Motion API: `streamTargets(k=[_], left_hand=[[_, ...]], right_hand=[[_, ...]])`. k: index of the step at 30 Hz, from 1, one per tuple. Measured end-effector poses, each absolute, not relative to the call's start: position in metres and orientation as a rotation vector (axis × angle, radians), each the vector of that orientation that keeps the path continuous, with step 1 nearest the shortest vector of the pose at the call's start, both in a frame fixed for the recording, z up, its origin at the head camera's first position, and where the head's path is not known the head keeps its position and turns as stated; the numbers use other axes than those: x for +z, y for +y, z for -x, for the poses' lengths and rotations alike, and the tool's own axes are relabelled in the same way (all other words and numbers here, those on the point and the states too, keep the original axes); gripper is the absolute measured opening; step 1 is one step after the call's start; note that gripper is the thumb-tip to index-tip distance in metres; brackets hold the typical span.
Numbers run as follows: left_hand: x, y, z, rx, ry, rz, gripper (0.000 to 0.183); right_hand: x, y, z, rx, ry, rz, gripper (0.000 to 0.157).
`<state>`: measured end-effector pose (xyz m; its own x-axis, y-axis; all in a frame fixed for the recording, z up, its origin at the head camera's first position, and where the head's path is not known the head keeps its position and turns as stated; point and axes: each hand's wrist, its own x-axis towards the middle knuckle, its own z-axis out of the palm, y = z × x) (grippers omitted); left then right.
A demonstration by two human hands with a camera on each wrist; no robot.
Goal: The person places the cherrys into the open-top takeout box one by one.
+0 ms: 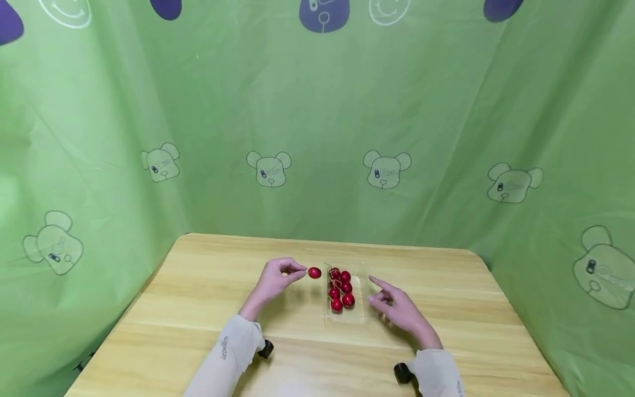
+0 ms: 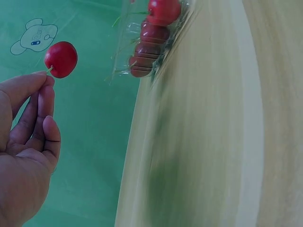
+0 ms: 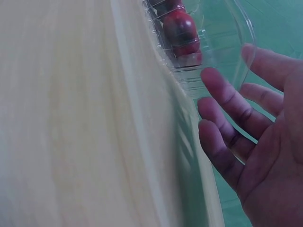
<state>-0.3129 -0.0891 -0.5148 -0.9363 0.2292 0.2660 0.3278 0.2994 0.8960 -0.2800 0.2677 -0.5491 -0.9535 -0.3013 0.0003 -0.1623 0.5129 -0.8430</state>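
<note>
Between thumb and fingertips, my left hand (image 1: 279, 277) pinches a red cherry (image 1: 315, 273) by its stem, just left of a clear plastic box (image 1: 362, 316). In the left wrist view the cherry (image 2: 61, 59) hangs off the fingertips, with its short green stem in the pinch. Several red cherries (image 1: 348, 300) with stems lie in two rows along the left side of the box. At the box's right side is my right hand (image 1: 401, 312), fingers loosely spread. The right wrist view shows its fingertips right at the clear wall (image 3: 251, 33), holding nothing.
A light wooden table (image 1: 198, 298) with rounded far corners carries the box. Green curtains (image 1: 317, 209) printed with bear faces hang behind it and on both sides. Black camera mounts (image 1: 403, 373) sit at both wrists.
</note>
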Motion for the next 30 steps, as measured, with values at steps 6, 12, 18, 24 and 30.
streamTargets(k=[6,12,18,24,30], left_hand=[[-0.515,-0.084,0.312,-1.737,-2.475,0.543,0.011],[-0.515,-0.078,0.311,-1.722,-2.485,0.585,0.010],[-0.518,-0.073,0.310,-1.731,-2.494,0.604,0.010],[-0.521,-0.069,0.306,-1.718,-2.515,0.634,0.010],[-0.524,-0.065,0.304,-1.718,-2.516,0.674,0.009]], right_hand=[[-0.545,0.267,0.282,-1.434,2.591,0.398,0.069],[-0.543,0.266,0.283,-1.430,2.599,0.423,0.070],[-0.542,0.264,0.281,-1.453,2.605,0.453,0.069],[-0.545,0.264,0.281,-1.482,2.577,0.455,0.071],[-0.547,0.264,0.280,-1.544,2.506,0.463,0.072]])
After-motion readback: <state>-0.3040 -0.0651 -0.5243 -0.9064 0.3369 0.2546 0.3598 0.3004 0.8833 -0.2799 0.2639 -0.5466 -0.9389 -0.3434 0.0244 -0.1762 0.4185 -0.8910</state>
